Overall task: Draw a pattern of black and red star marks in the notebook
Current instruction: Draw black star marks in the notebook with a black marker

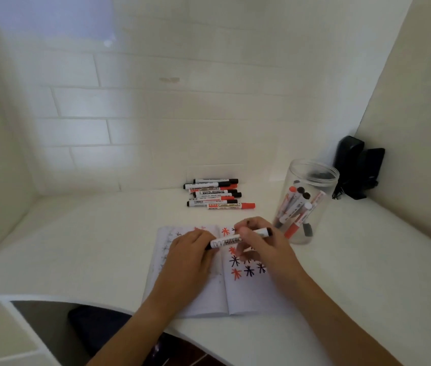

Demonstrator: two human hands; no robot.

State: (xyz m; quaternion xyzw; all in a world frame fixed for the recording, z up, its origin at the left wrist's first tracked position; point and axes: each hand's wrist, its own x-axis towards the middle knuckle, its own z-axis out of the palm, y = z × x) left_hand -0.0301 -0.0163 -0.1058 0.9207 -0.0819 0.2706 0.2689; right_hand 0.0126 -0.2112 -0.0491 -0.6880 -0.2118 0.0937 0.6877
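Black whiteboard marker (231, 239) lying left-right above open notebook (246, 291), left hand (192, 250) and right hand (258, 240) each in closed grip on it, bare counter (82, 241) at frame left

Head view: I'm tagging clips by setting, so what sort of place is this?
Probably a home or study desk nook: a white desk set into a corner of white brick-pattern wall, a clear jar of markers, and an open notebook.
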